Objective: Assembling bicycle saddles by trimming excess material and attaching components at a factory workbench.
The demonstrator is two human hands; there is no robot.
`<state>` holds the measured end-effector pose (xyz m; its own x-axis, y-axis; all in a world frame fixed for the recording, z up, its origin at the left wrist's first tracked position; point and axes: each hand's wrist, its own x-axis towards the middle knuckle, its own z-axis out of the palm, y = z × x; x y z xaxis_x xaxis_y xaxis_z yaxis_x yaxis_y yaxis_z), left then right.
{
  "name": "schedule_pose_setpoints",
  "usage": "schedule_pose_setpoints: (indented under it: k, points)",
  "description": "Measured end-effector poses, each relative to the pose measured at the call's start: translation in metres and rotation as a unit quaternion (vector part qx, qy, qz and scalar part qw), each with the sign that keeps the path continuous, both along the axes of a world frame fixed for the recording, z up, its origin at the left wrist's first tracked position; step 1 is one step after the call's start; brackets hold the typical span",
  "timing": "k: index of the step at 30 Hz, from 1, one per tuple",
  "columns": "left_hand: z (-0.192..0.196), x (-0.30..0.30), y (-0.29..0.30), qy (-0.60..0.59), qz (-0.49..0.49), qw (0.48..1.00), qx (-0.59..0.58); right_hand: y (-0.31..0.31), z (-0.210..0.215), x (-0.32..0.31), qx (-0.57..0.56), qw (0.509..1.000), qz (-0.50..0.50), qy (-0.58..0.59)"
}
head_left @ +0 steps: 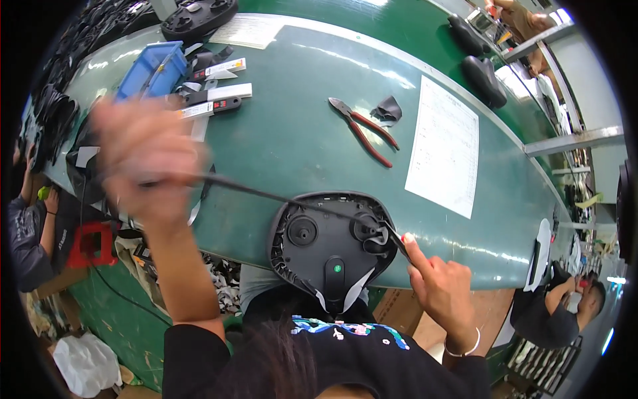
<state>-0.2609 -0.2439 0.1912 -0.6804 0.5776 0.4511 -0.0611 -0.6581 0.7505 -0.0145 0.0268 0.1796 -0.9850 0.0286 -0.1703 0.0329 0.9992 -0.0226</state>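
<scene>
A black bicycle saddle lies underside up at the table's near edge, against my body, with two round posts and a green dot on it. From its right post area a thin black strip stretches up and left to my left hand. That hand is smeared by motion but closed on the strip's other end, raised over the left of the table. Closed around a slim dark tool, my right hand is at the saddle's right rim, index finger along the tool. The tool's kind is unclear.
Red-handled pliers and a black scrap lie beyond the saddle, beside a printed sheet. Box cutters lie near a blue bin at left. More saddles stand far right. Co-workers sit at both sides.
</scene>
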Motion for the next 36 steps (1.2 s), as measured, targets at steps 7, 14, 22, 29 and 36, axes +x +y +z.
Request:
schedule_pose_setpoints:
  k: [7, 14, 22, 29, 36]
  points:
    - [-0.066, 0.015, 0.107, 0.615, 0.024, 0.773, -0.156, 0.02, -0.009, -0.006, -0.095, 0.995, 0.002, 0.03]
    - [-0.024, 0.032, 0.138, -0.179, 0.04, 0.981, -0.063, -0.008, -0.042, 0.06, -0.228, 0.959, -0.106, 0.128]
    - [-0.044, 0.017, 0.085, 0.078, 0.481, 0.871, -0.063, -0.057, -0.056, 0.083, -0.585, 0.69, -0.411, 0.108]
    - [-0.095, 0.022, 0.064, 0.215, -0.012, 0.775, -0.594, -0.024, -0.086, -0.014, -0.597, 0.714, -0.304, 0.202]
    - [-0.104, -0.043, 0.089, -0.101, 0.213, 0.897, -0.375, 0.091, -0.071, -0.089, -0.491, 0.671, -0.299, 0.468]
